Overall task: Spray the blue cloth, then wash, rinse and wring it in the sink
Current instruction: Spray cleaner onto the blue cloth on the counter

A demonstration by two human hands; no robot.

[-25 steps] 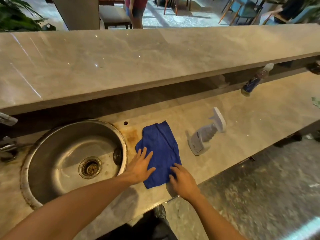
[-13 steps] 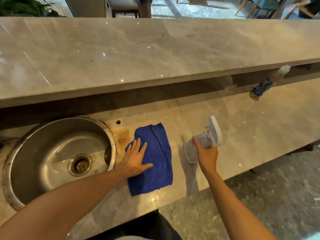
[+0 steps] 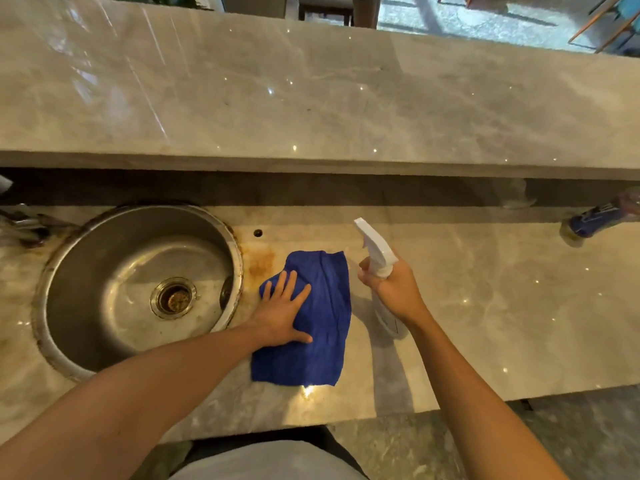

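Head view: left hand (image 3: 282, 315) pressed flat, fingers spread, on blue cloth (image 3: 320, 327) beside sink (image 3: 239, 271). Right hand (image 3: 393, 291) wrapped round white spray bottle (image 3: 377, 251), raised just right of cloth, nozzle pointing away.

no legible text, labels too blurry

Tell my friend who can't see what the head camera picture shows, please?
A person's left hand presses flat on a blue cloth lying on a marble counter, while the right hand holds up a white spray bottle beside it. A round metal sink sits just left of the cloth.
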